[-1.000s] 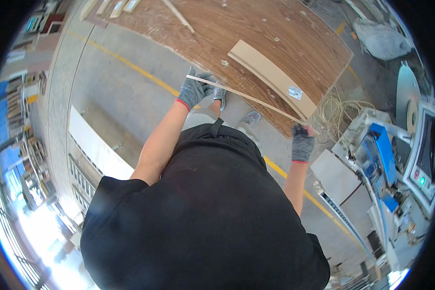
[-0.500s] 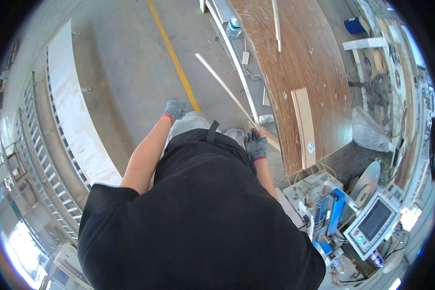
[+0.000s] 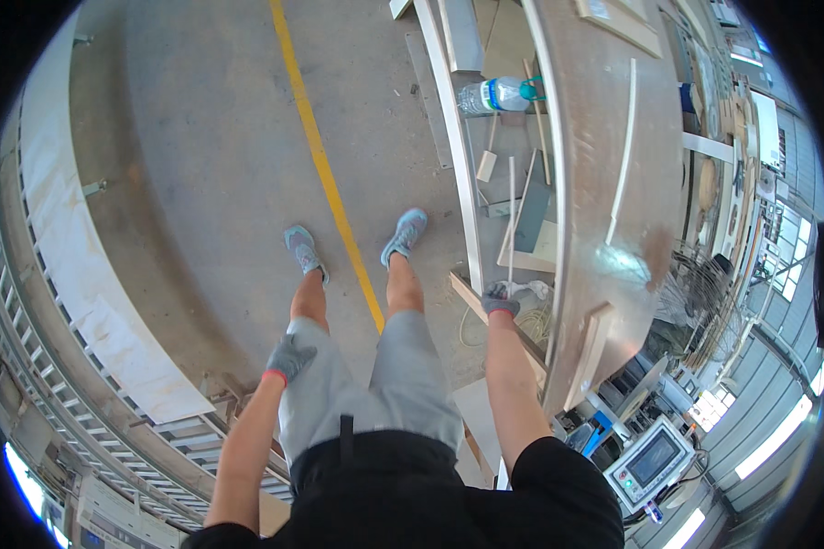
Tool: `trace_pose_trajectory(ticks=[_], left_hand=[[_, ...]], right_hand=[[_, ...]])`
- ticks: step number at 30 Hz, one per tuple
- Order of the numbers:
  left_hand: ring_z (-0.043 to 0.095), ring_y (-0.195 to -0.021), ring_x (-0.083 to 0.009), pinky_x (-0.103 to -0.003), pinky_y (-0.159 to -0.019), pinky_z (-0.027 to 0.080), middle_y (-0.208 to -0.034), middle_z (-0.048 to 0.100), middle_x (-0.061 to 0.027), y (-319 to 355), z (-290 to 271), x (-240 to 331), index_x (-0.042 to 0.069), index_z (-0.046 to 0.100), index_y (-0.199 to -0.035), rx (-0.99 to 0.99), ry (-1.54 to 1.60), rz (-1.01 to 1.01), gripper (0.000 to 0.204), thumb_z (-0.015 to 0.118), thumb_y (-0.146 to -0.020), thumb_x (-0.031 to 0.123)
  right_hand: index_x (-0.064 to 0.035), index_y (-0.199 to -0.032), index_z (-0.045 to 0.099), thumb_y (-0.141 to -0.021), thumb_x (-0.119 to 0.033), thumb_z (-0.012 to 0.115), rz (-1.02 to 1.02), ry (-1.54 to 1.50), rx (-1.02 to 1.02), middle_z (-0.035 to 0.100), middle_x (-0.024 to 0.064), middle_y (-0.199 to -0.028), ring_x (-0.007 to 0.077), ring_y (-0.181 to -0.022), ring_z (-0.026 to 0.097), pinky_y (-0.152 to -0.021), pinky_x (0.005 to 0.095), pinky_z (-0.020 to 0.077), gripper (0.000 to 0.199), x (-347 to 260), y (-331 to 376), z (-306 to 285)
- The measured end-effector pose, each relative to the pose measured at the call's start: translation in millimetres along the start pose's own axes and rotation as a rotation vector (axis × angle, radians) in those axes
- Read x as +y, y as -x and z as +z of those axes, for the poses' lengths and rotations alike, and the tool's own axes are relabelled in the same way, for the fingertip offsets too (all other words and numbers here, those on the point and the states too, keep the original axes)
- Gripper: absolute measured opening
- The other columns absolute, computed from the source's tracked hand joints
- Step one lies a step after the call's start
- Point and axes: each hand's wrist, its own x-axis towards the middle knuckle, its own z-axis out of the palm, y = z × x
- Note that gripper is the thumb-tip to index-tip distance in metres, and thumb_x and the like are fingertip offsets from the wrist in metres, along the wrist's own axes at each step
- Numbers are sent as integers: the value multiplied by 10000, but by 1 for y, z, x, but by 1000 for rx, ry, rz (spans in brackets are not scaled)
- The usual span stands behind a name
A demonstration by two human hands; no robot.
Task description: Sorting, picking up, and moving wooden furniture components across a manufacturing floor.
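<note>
Evidently, 1 thin pale strip (image 3: 511, 220) is held at its near end by the gloved right hand (image 3: 501, 299), with the fingers closed around it and its long axis directed almost straight ahead, nearly all its length extended beyond the fingers, left of the brown table (image 3: 586, 183). The gloved left hand (image 3: 290, 358) is held loosely open beside the grey shorts (image 3: 325, 393). On the table, 1 long batten (image 3: 625, 151) and, nearer, 1 short board (image 3: 588, 355) are seen, while 2 shoes (image 3: 405, 234) are placed astride 1 yellow line (image 3: 318, 151).
</note>
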Motion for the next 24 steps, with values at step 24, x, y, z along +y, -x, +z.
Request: trace_pose_trajectory(ticks=[24], left_hand=[[592,-1155,-406,-467,-972,493,-1236,593,-237,-42,56,121,8,525,-1307,258,-149,-285,781,720,-777,547]], right_hand=[[-81,-1059,685,-876,-498,653,-1746,2026,-318,683,153,-1152,344,-1055,663,-906,444,523,457,187,-110,398]])
